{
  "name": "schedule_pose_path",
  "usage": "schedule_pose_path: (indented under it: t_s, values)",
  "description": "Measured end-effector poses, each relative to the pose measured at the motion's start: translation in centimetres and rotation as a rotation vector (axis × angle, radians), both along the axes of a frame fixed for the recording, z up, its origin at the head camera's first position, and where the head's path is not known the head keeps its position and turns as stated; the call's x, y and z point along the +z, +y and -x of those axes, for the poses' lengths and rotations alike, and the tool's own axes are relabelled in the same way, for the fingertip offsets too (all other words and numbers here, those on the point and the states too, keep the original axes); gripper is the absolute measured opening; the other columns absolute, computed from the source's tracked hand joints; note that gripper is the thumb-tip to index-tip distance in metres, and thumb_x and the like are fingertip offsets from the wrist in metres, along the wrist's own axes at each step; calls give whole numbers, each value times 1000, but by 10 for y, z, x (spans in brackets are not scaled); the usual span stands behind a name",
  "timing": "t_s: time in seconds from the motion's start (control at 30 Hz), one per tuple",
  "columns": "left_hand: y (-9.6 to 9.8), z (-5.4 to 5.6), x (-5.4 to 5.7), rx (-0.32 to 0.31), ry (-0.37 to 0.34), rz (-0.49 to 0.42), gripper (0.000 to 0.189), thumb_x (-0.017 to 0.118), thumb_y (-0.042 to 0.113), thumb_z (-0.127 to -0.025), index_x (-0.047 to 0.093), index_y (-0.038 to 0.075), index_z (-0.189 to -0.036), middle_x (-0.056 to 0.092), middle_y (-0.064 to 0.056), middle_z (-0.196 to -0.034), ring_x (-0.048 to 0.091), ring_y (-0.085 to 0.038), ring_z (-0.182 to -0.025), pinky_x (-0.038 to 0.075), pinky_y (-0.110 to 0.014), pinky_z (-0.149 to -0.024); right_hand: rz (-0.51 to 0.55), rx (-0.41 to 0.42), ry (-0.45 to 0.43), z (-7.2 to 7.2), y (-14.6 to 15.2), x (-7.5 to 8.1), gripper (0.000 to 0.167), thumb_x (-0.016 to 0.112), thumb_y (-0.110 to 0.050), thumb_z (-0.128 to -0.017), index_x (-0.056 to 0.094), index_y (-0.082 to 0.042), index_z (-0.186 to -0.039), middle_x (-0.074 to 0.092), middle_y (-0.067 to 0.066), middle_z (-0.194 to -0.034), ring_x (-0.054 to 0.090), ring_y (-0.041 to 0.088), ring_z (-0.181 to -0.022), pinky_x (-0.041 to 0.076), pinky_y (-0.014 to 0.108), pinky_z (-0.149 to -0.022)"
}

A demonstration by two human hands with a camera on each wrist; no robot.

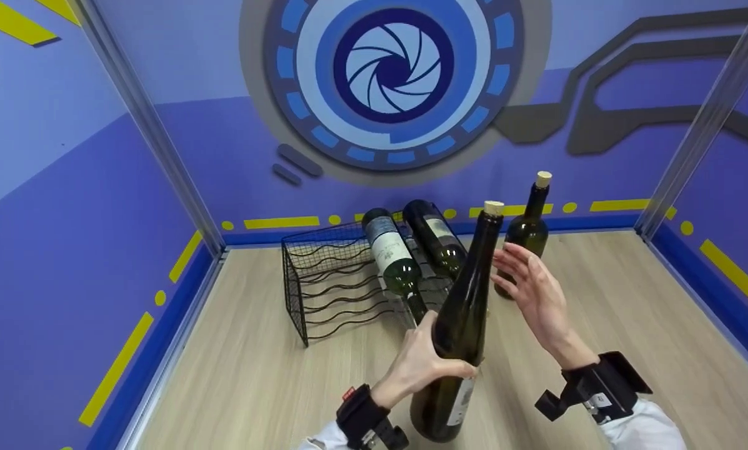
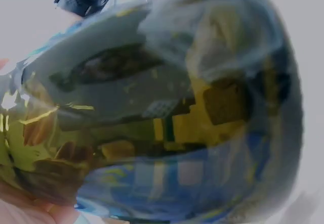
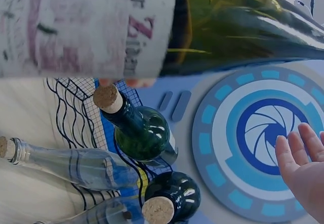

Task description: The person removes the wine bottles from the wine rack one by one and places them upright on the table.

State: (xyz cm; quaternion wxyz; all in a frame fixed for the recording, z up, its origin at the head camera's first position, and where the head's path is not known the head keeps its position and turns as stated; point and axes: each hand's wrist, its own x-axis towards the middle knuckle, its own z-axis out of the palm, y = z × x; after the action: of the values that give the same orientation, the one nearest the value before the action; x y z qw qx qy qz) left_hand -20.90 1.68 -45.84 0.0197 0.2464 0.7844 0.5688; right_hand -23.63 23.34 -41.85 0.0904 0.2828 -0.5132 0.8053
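My left hand grips a dark green wine bottle around its body, fingers wrapped behind and thumb across the front. The bottle leans slightly, its cork at the top and a white label low down. Its glass fills most of the left wrist view, and its label crosses the top of the right wrist view. My right hand is held up with its fingers extended, to the right of the bottle's neck and holding nothing. Behind it a second corked bottle stands upright, partly hidden by the fingers.
A black wire wine rack with wavy shelves stands behind the held bottle. Two dark bottles lie in it, one with a white label. Clear corked bottles also lie there. Blue-purple panels surround the wooden table.
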Motion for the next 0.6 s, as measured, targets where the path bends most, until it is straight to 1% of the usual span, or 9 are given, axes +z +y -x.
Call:
schedule_pose_path:
  t_s: [0.13,0.3,0.5,0.6]
  values:
    - [9,-1,-3,11,15,-20,62,83,35,-53,50,18,-103,57,8,-87,56,-10,-76,47,-28,-64,7,-12,-2,-2,-2,4,44,22,-20,-101,27,9,-134,44,18,-128,39,29,-116,34,40,-94]
    - [19,-6,-8,-4,-20,-44,63,83,33,-53,50,17,-104,56,7,-86,55,-11,-76,46,-28,-64,26,28,30,-2,-5,9,42,23,-20,-101,32,4,-134,44,16,-129,40,26,-117,35,35,-93]
    - [26,-11,-15,-19,-77,-74,63,83,32,-52,48,20,-103,57,6,-86,56,-11,-74,47,-28,-61,-11,89,87,0,-11,17,45,24,-24,-101,28,3,-137,38,24,-132,32,35,-122,30,40,-97]
    - [28,-13,-18,-11,-96,-74,65,83,34,-51,48,21,-105,56,7,-87,55,-11,-76,46,-28,-63,-19,96,90,0,-13,22,46,27,-27,-100,30,2,-136,39,24,-132,34,36,-121,31,41,-96]
